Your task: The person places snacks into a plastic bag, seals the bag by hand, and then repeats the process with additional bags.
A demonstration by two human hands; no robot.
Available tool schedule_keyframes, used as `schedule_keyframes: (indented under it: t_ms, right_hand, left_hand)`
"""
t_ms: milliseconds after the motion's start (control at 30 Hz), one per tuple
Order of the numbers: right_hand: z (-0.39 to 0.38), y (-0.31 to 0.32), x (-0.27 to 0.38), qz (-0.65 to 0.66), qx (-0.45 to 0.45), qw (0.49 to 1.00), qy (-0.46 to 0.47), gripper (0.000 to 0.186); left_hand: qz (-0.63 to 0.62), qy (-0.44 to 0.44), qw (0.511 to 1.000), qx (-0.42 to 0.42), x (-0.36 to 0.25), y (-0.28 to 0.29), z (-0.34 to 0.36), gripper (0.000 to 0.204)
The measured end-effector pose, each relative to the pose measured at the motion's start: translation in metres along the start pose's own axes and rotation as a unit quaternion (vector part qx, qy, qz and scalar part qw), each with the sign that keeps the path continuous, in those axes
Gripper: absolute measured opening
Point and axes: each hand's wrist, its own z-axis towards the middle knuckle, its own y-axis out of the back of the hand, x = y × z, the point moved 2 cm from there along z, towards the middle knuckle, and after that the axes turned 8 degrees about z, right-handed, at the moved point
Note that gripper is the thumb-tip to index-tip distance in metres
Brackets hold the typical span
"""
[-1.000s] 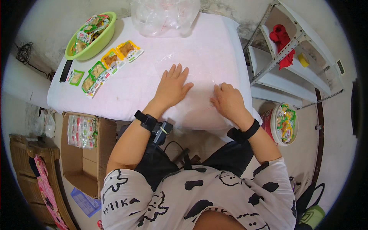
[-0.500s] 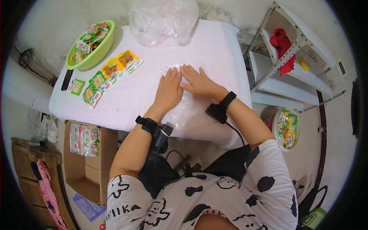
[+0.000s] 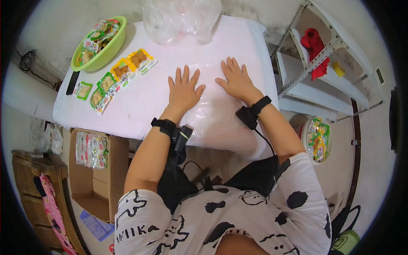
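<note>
A clear plastic bag (image 3: pixel 208 111) lies flattened on the white-covered table in front of me, its lower part hanging toward the front edge. My left hand (image 3: pixel 183 90) rests palm down at the bag's left side, fingers spread. On the other side my right hand (image 3: pixel 238 80) lies palm down too, its fingers apart. Neither hand holds anything. To the left of my hands is a slanted row of small snack packets (image 3: pixel 120 70) with green or yellow borders. One green-edged packet (image 3: pixel 84 90) lies apart, beside a black flat object (image 3: pixel 73 83).
A green basin (image 3: pixel 104 57) full of packets stands far left; a large clear plastic bag (image 3: pixel 182 21) sits at the back. Below the table are a cardboard box (image 3: pixel 90 187) with packets at left and a bucket (image 3: pixel 304 131) of packets at right. A metal shelf (image 3: pixel 312 95) stands right.
My hands have moved apart, from together on the middle of the plastic bag to its two sides, with fingers spreading.
</note>
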Motion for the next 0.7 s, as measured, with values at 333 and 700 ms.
schedule_keyframes:
  t_ms: [333,700]
  right_hand:
    - [-0.030,0.010,0.012,0.046,-0.002,0.999,0.013,0.056]
    - [-0.100,0.008,0.026,0.027,-0.005,0.998,0.064,0.059]
  left_hand:
    - [-0.019,-0.076,0.995,-0.067,-0.014,0.025,-0.010,0.051]
    - [-0.057,-0.116,0.991,0.043,0.002,0.026,-0.061,0.057]
